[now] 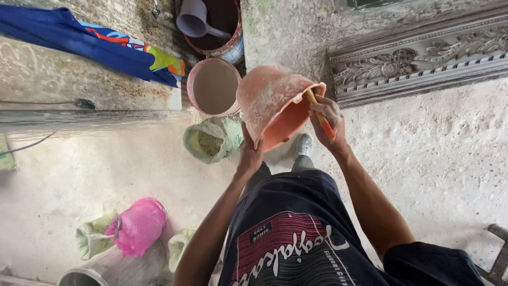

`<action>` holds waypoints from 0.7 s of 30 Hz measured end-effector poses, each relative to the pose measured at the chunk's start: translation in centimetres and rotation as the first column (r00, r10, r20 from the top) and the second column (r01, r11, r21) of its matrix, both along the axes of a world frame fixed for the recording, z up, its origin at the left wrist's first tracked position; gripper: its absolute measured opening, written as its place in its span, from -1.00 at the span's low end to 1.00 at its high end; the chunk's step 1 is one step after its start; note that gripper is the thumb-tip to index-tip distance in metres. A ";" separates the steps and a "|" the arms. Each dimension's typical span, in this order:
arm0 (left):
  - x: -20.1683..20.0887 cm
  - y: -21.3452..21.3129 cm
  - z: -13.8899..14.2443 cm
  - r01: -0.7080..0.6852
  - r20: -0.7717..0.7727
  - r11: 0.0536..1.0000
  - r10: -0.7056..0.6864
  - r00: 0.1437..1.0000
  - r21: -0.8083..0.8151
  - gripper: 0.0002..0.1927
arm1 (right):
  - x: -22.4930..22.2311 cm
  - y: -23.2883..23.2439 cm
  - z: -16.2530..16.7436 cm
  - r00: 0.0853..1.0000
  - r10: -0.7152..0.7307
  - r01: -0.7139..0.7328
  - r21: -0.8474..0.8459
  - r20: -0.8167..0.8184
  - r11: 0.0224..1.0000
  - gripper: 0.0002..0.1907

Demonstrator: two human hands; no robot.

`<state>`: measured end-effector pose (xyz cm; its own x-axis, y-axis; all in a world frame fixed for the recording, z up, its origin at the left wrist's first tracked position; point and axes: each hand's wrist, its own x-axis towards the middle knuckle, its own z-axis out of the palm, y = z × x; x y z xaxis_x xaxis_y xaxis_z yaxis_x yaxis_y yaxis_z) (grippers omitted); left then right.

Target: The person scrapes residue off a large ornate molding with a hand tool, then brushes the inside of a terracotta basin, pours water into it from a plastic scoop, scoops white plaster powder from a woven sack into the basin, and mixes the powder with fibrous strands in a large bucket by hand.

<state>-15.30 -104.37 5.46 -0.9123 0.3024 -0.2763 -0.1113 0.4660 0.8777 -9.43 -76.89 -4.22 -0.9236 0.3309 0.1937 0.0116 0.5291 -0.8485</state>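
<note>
- The left hand (250, 153) gripped the lower rim of a salmon-pink bucket (267, 100), fingers curled shut on its edge, thumb on the outside.
- The bucket was held up in the air, tipped on its side with its mouth turned toward the right hand; its outer wall was dusted with pale powder.
- The right hand (328, 121) was closed around a stick-like tool (319, 114), orange and yellow, whose far end lay at the bucket's rim; whether it reached inside I could not tell.
- Just beyond the bucket, on the floor, stood a pink pail (213, 86) filled with greyish-brown liquid.
- Behind that was a dark tub (231, 42) with a lilac scoop (194, 18) resting in it.
- An open green sack (212, 140) of powder sat below the pail, near the left hand.
- A blue cloth (90, 42) lay over a ledge at the upper left.
- A carved grey moulding (423, 55) ran along the upper right.
- A pink bag (138, 225) sat at the lower left, beside a metal can (106, 269).
</note>
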 end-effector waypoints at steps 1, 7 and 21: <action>0.4 0.6 -0.5 0.028 -0.160 0.999 -0.020 0.987 0.047 -0.17 | 0.4 -0.8 0.3 0.998 -0.011 0.013 0.022 -0.068 1.000 -0.84; 0.1 1.6 -1.5 0.031 -0.041 0.996 -0.034 0.999 -0.086 -0.11 | 0.3 -3.3 0.8 0.868 0.364 0.366 -0.930 0.339 -0.007 -0.73; -1.2 1.8 -1.1 0.054 0.282 0.996 -0.033 0.959 -0.068 -0.17 | 0.7 0.5 12.0 0.965 0.023 0.003 -0.099 0.260 0.995 -0.87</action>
<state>-16.49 -102.53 4.32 -0.7816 0.3090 -0.5419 -0.3259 0.5384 0.7771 -8.78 -76.36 7.79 -0.9410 0.3271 -0.0864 0.2341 0.4451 -0.8643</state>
